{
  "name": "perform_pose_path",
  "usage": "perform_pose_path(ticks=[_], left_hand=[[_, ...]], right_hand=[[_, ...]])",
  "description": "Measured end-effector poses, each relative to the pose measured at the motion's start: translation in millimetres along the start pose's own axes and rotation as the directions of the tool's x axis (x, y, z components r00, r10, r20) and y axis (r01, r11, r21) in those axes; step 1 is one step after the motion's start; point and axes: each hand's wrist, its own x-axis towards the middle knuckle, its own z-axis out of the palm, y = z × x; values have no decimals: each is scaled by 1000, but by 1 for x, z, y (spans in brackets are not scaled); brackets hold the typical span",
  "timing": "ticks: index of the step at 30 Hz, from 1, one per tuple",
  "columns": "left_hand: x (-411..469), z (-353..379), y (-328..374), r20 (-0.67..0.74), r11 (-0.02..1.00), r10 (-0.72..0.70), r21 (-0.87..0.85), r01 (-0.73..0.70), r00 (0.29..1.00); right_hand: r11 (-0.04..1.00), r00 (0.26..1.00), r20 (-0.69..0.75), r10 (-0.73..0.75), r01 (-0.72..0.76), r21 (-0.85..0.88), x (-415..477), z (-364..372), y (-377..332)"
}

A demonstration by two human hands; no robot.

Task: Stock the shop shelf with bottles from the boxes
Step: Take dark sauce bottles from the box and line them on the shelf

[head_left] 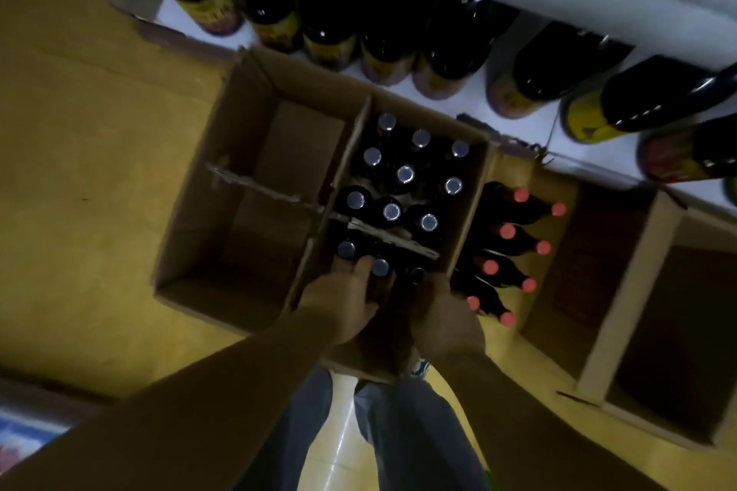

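Dim, yellowish light; small glints on the silver metal bottle caps (404,174); soft blur throughout, wide-angle stretching at the edges.

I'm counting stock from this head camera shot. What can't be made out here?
Head view only:
- Shelf bottles labels: blurred, dim, unreadable.
- Right hand fingers: sunk in the dark box, grip unclear.
- Far-right box interior: shadowed, cut off by the frame edge.
- Red-capped bottles labels: hidden, seen from above.

Only one view is provided, taken from the head and directed steeply downward and forward. The cardboard box (191,211) is framed close beneath at centre, the shelf (590,157) across the top edge, the floor (79,171) at left.
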Motion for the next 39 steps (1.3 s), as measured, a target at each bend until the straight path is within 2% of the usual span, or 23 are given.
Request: perform_pose_path(ticks=[2,4,8,11,15,19,25,28,32,39], left_hand=[[27,22,-7,53,999,-1,-32,3,999],[49,37,-13,39,998,13,-54,-11,999],[71,51,-14,-142,993,89,-70,-100,986],[76,49,-14,-221,990,135,2,-138,966],[77,44,-11,-205,980,180,121,-157,962],[65,37,-8,-196,979,191,102,-174,962],[11,9,7,-168,979,173,133,-152,971],[-29,-13,18,-205,971,206,168,-173,957],[-97,-59,47,-200,964,237,173,-203,951],[-246,-161,106,-248,938,283,276,-212,927]], right_hand=[[1000,1000,-17,7,-7,19,27,17,2],[1000,999,-44,18,-18,18,48,27,3],[999,997,-71,7,-10,-40,72,42,0],[996,995,-104,-9,0,-89,81,49,-1],[985,990,-137,-45,21,-172,84,47,4],[988,984,-163,-76,52,-147,70,40,8],[993,978,-188,-95,81,-85,9,13,4],[989,978,-170,-118,102,-103,-36,-15,-5],[990,971,-200,-128,114,-80,-106,-63,-20],[977,954,-244,-175,139,-160,-248,-164,-43]])
